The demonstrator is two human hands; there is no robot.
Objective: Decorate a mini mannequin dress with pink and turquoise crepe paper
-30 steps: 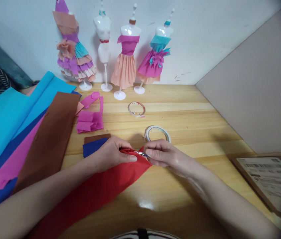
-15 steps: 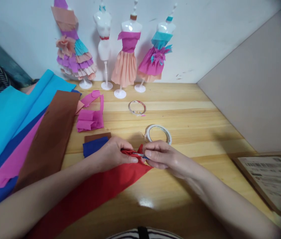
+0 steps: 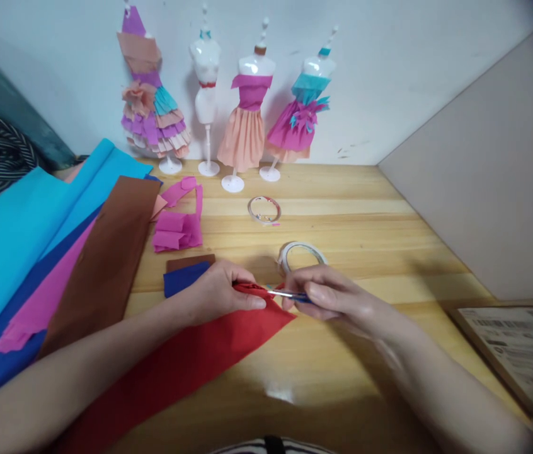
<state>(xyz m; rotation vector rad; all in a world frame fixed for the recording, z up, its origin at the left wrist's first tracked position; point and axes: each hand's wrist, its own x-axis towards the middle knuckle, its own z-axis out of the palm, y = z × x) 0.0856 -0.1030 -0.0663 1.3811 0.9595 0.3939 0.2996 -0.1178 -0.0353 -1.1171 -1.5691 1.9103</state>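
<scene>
My left hand (image 3: 222,292) pinches a folded, bunched edge of red crepe paper (image 3: 252,288) between thumb and fingers. Below it, a long red sheet (image 3: 219,343) spreads over the table toward the lower left, partly under my forearm. Closed around small scissors (image 3: 286,294) with blue handles is my right hand (image 3: 326,294). Their metal blades point left, with the tips at the end of the bunched red paper. A small red piece shows behind the blades. A roll of white tape (image 3: 302,246) lies just beyond my right hand.
Dress forms in paper dresses (image 3: 245,135) stand along the wall, one nearly bare (image 3: 206,104). Brown (image 3: 106,252), cyan (image 3: 2,233) and pink (image 3: 176,230) paper lies at left. A thin ring (image 3: 249,211) lies mid-table. A labelled cardboard box (image 3: 507,353) sits at right.
My right hand has drawn slightly right, away from my left, so more of the scissor blades shows. My left hand keeps its pinch on the red paper. The view has shifted slightly.
</scene>
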